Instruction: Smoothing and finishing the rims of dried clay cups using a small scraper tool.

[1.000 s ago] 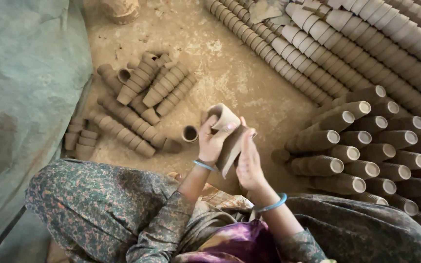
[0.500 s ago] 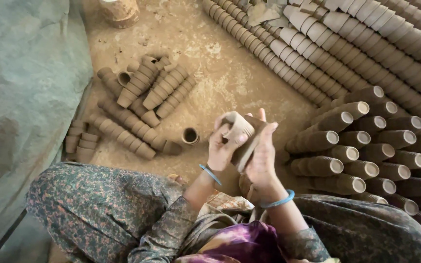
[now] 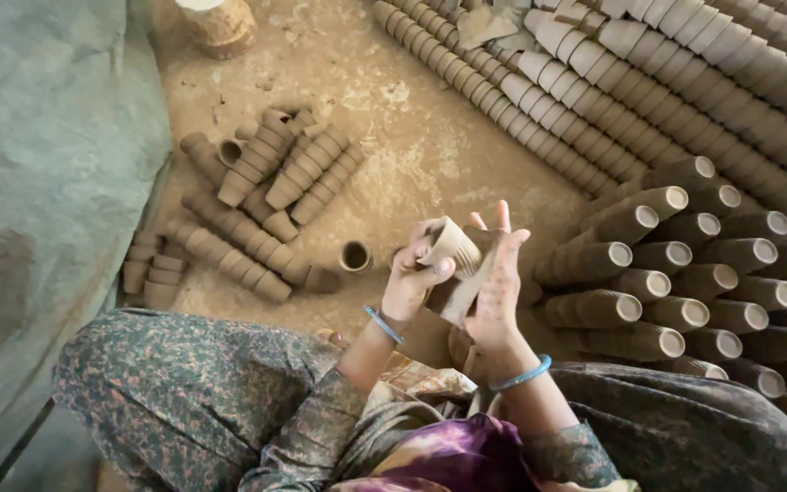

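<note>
- We see the fingers [image 3: 437, 270] of the left hand [image 3: 412, 282] curled around a single clay cup [image 3: 453, 244], thumb on the near wall, the cup's open mouth turned up and to the left.
- The right hand [image 3: 495, 287] lies just beside it, palm toward the left hand, its fingers [image 3: 501, 230] straight and lightly spread, pressed along a short nested stack of cups [image 3: 455, 293] held between the two hands.
- We read the stack's long axis as slanting from lower left to upper right; the single cup sits at its upper end, touching or nearly touching it, so the left hand is the nearer to that cup.
- Both hands are held above the lap, over the earthen floor [image 3: 430, 155].
- Just left of the hands one lone cup [image 3: 355, 256] stands mouth up on the floor; further left lie short loose rows of cups [image 3: 270, 196].
- To the right, stacked cup columns [image 3: 676, 273] lie on their sides, mouths toward us; long rows [image 3: 649, 82] run diagonally beyond them.
- A grey tarpaulin [image 3: 47, 182] covers the far left.
</note>
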